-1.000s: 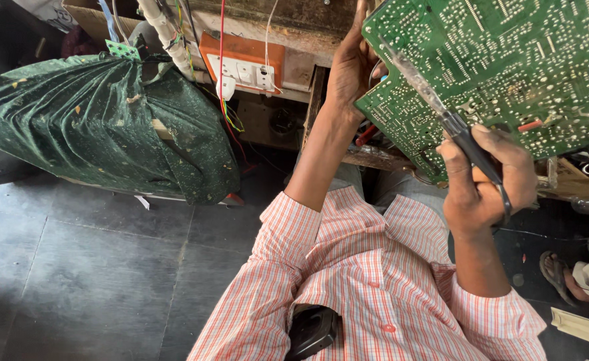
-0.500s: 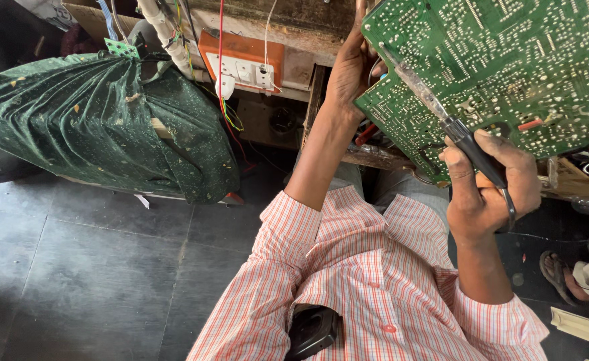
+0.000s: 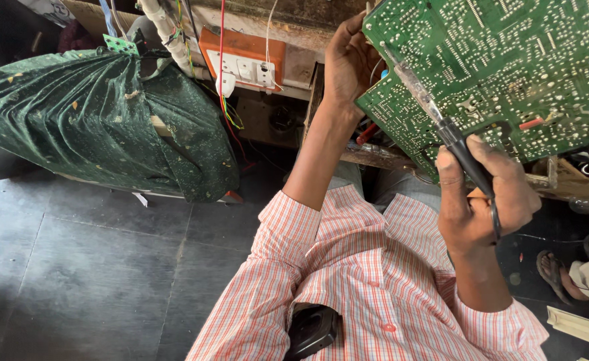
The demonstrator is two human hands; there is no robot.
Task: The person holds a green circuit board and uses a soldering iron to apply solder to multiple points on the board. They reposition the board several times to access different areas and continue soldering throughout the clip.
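Observation:
A large green circuit board (image 3: 508, 73) fills the upper right, solder side toward me. My left hand (image 3: 348, 63) grips its left edge and holds it up. My right hand (image 3: 481, 200) is closed around the black handle of a soldering iron (image 3: 441, 124). The iron's metal shaft slants up to the left, and its tip rests on the board near the left edge. A black cord runs down from the handle over my right hand. My sleeves and shirt are orange-and-white checked.
A bulky object under a green cloth (image 3: 100, 127) sits on the dark tiled floor (image 3: 94, 281) at left. An orange-and-white switch box (image 3: 244, 63) with wires hangs on the bench edge. A dark phone (image 3: 314, 329) sits in my shirt pocket. Someone's sandalled foot (image 3: 561, 271) shows at right.
The view has shifted slightly. My right hand and the soldering iron have barely moved; the tip stays on the board. My left hand keeps its hold on the board's edge.

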